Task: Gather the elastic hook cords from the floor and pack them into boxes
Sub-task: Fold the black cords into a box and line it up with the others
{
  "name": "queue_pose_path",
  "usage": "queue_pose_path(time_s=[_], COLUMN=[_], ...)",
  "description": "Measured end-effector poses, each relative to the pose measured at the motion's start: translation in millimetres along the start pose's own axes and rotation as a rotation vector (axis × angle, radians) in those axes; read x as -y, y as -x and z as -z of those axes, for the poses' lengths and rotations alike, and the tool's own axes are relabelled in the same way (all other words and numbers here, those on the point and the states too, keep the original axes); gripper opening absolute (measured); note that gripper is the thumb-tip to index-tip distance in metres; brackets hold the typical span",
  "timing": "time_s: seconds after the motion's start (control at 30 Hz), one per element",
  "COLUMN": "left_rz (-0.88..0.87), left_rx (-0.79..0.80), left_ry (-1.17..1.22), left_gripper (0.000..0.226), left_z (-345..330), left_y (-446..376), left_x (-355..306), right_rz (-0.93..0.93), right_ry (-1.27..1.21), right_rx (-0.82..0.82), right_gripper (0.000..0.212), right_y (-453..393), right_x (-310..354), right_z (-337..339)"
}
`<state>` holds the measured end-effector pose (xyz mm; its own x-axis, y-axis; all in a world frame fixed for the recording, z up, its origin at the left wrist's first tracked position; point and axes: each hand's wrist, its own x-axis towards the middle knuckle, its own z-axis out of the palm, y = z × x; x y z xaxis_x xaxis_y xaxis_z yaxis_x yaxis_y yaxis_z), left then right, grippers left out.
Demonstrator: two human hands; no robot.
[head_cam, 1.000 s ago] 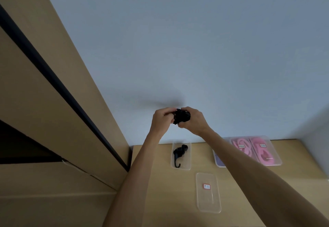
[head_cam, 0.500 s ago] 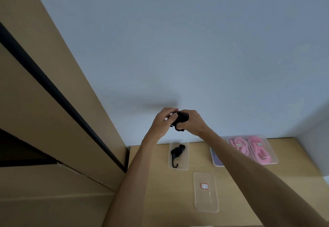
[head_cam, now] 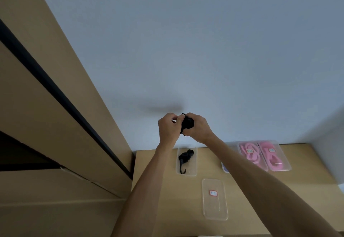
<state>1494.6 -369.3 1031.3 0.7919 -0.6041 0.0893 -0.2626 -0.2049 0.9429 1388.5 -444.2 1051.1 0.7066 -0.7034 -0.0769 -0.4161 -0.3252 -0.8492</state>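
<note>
I've got both hands up over the table: my right hand is wrapped round a bundled black cord, and my left hand pinches its end. Below, one black cord already lies in the open box, lid beside it. Two pink boxes look closed and done. I reckon packing is mostly finished; this cord isn't boxed yet.

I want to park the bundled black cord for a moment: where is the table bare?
The table is bare left of the open box with a black cord, and between that box and the lid. The far right is crowded: two closed boxes of pink cords stand side by side.
</note>
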Motion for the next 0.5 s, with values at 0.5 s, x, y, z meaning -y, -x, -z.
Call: queue_pose_path(time_s=[0.5], left_rz=[0.326], left_rx=[-0.023], left_ry=[0.11], left_gripper=[0.008], left_z=[11.1], left_y=[-8.3], left_x=[9.2], right_rz=[-0.005], right_ry=[-0.148], right_rx=[-0.043], right_gripper=[0.053], right_y=[-0.3], right_x=[-2.1], right_z=[-2.9])
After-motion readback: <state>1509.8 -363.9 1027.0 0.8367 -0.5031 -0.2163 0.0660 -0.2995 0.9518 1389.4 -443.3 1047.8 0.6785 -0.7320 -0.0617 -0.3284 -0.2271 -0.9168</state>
